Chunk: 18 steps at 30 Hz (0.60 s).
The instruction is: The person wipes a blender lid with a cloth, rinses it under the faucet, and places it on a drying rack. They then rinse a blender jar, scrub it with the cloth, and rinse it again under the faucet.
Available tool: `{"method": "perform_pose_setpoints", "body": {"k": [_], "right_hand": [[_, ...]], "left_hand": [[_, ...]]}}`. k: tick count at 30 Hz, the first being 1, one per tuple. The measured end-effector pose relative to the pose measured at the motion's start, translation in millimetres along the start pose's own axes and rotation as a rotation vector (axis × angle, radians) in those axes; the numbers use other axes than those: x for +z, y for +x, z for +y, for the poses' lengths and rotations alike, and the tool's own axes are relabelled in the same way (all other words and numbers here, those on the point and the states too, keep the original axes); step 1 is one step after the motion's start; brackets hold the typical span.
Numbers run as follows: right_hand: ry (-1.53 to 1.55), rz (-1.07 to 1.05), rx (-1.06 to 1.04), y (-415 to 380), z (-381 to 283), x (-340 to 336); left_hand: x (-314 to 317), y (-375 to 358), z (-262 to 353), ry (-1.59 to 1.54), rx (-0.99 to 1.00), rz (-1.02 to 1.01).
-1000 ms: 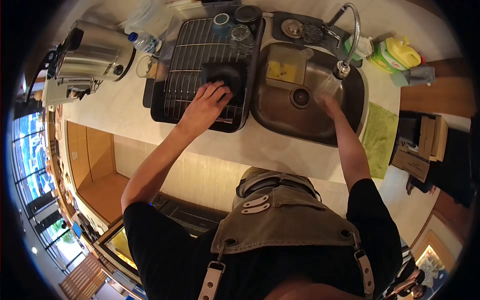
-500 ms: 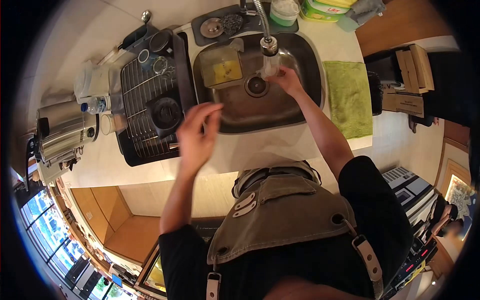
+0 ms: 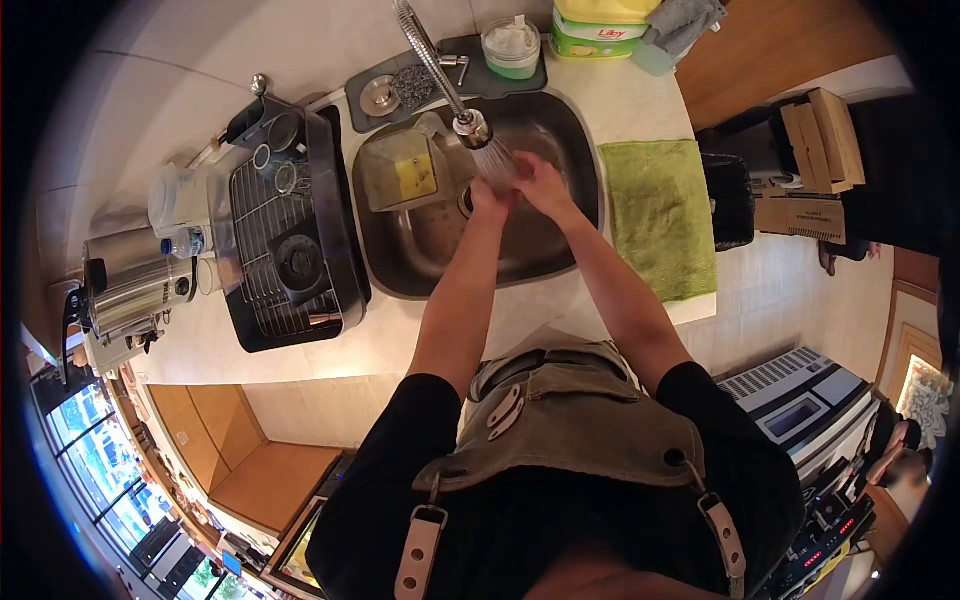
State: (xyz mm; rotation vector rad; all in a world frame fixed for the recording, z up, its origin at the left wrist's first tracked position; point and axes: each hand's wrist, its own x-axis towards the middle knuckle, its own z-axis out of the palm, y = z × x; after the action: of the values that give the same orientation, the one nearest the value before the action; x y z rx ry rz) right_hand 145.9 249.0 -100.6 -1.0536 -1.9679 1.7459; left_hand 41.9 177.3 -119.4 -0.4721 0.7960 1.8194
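Note:
Water fans down from the tap head [image 3: 472, 130] onto both my hands, which meet over the steel sink [image 3: 430, 262]. My left hand [image 3: 490, 200] is under the spray near the drain, fingers curled and partly hidden by the water. Close against it on the right, my right hand [image 3: 541, 186] has its fingers bent inward. Something clear may be between them, but the spray hides what it is. A clear rectangular container [image 3: 385, 195] with a yellow sponge [image 3: 416, 177] in it sits on the sink's left side.
A dish rack [image 3: 250, 240] with a black item and glasses stands left of the sink. A green towel [image 3: 660, 220] lies on the right. Behind are a scrubber [image 3: 412, 87], a tub [image 3: 511, 48] and a yellow-green Liby container [image 3: 597, 35]. A steel urn [image 3: 140, 280] stands far left.
My left hand has moved from near the rack into the sink, joining my right hand under the tap. Water now sprays visibly over both. The head view has shifted.

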Motion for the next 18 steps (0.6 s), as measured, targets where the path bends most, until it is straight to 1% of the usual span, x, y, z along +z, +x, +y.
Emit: {"method": "perform_pose_setpoints", "body": {"k": [1,4,5,7,10,13,16,18], "right_hand": [[-0.043,-0.016,0.062,-2,1,1],[0.109,0.067,-0.041,-5,1,8],[0.052,0.063,-0.032,-5,1,6],[-0.063,0.057,-0.015,-9,-22,-5],[-0.297,-0.116,-0.187,-6,-25,-14],[0.109,-0.267,-0.119,-1,-22,-14],[0.388,-0.008,-0.159,-4,-16,-3],[0.255,-0.018,-0.156,-3,-14,7]], "left_hand": [[-9,9,-5,-0.054,0.037,-0.003],[-21,26,-10,-0.133,-0.012,-0.051],[-25,29,-10,-0.074,-0.004,-0.04],[-6,12,-2,0.046,0.009,-0.018],[-7,14,12,0.028,-0.13,0.034],[-4,10,17,0.118,-0.156,-0.022],[4,17,6,-0.04,0.107,0.078],[8,14,4,-0.006,0.122,0.082]]}}
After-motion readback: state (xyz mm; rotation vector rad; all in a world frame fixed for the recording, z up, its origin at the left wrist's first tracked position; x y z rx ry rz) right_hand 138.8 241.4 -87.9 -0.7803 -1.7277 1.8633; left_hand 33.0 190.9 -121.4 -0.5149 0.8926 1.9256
